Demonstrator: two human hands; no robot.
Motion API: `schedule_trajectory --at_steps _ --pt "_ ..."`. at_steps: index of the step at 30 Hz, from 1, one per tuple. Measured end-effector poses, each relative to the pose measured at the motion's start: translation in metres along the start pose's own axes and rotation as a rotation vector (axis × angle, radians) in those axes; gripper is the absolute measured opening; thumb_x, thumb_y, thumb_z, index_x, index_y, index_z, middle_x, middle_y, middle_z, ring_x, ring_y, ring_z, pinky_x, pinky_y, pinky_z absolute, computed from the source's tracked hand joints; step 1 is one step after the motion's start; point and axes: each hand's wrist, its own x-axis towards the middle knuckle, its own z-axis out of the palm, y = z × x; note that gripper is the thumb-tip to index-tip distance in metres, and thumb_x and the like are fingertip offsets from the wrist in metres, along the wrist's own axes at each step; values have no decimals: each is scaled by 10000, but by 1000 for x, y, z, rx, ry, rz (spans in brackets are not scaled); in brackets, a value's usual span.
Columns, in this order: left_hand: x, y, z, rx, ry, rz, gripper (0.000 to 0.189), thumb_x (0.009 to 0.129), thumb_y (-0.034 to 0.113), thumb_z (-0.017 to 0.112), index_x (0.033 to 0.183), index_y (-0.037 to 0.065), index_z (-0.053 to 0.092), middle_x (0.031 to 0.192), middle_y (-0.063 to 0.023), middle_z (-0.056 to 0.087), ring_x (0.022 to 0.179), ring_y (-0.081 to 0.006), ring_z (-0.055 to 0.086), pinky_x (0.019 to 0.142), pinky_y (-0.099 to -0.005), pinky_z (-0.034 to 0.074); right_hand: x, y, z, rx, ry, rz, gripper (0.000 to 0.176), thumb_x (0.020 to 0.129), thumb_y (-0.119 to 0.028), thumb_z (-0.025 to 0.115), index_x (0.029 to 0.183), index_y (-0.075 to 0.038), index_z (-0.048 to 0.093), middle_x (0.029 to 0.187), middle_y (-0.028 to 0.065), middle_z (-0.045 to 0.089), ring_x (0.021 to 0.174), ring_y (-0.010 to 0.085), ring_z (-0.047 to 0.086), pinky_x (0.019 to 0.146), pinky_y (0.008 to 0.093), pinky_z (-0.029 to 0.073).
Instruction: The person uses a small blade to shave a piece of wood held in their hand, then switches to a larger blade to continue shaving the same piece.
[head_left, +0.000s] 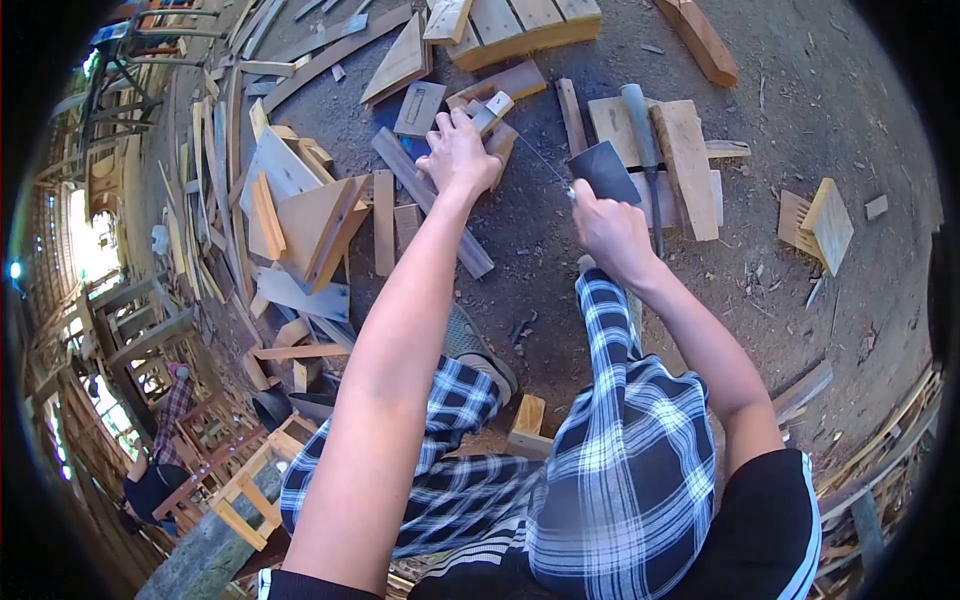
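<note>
My left hand reaches forward with its fingers curled over a small wooden block with a pale end, beside other wood offcuts. Lower and to the right, my right hand is closed in a fist. A small whitish tip shows at its thumb side, but the rest of what it grips is hidden. From near the block, a thin straight line, like a wire or string, runs to this fist. Just beyond the fist lies a dark flat metal blade, close to a blue-grey handle on boards.
Stacked wood pieces lie left of my arms. A slatted wooden piece is at the top, and a notched block at the right. A wooden frame and another person are at lower left.
</note>
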Motion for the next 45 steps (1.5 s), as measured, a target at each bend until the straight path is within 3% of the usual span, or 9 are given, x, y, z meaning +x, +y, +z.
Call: schedule_trajectory --at_steps 8,16,23,27,29,32,38,41,45 --pt "2 2 -3 -6 -24 -38 714 699 209 803 1289 59 431 1311 -107 466 1249 -334 485 940 -629 425 81 -19 21 6 126 -68 86 920 -116 466 933 -37 497 674 210 668 641 369 695 532 498 546" --pt "1 1 3 -7 27 -25 713 685 213 807 1280 62 444 1301 -110 472 1246 -335 491 920 -629 428 -9 2 -5 -49 -59 52 96 925 -134 463 932 -45 498 670 202 669 625 356 695 516 485 545" --pt "3 0 1 -22 -7 -37 746 687 228 814 1311 74 435 1312 -109 470 1248 -337 490 932 -640 420 86 -22 20 -5 102 -73 127 925 -139 463 935 -23 513 698 198 684 652 362 702 541 479 554" --pt "3 1 0 -3 -3 -41 734 695 227 814 1305 72 437 1312 -108 470 1253 -337 487 936 -643 420 33 -11 5 40 70 -67 120 925 -136 464 931 -25 508 686 203 678 648 362 701 534 480 552" --pt "1 3 -3 -2 -23 -34 725 703 222 812 1306 72 437 1315 -104 467 1254 -333 486 936 -640 418 3 -2 -5 -17 -63 53 113 924 -133 463 925 -27 504 678 203 673 654 369 699 543 481 554" --pt "1 2 -1 -2 -14 -28 725 708 222 811 1309 73 434 1326 -99 458 1259 -328 478 938 -633 419 5 -6 -11 -16 -51 43 114 923 -134 461 921 -28 504 672 208 670 650 377 696 553 487 556" --pt "4 0 1 -11 -8 -29 738 694 228 813 1308 74 432 1317 -105 466 1239 -321 490 927 -608 420 99 -25 26 36 161 -108 137 931 -147 437 931 -24 497 679 216 672 656 390 694 558 492 557" --pt "-3 2 1 75 69 143 699 680 194 806 1278 80 462 1301 -106 484 1224 -313 503 919 -604 420 76 -19 17 46 68 -22 156 942 -159 424 924 -23 497 692 217 676 666 394 695 567 499 558" --pt "-7 11 -4 143 52 148 719 680 188 815 1286 65 448 1315 -128 482 1232 -348 508 921 -594 444 70 -21 18 55 99 1 141 948 -157 440 956 -23 481 682 228 668 654 391 691 552 499 554"
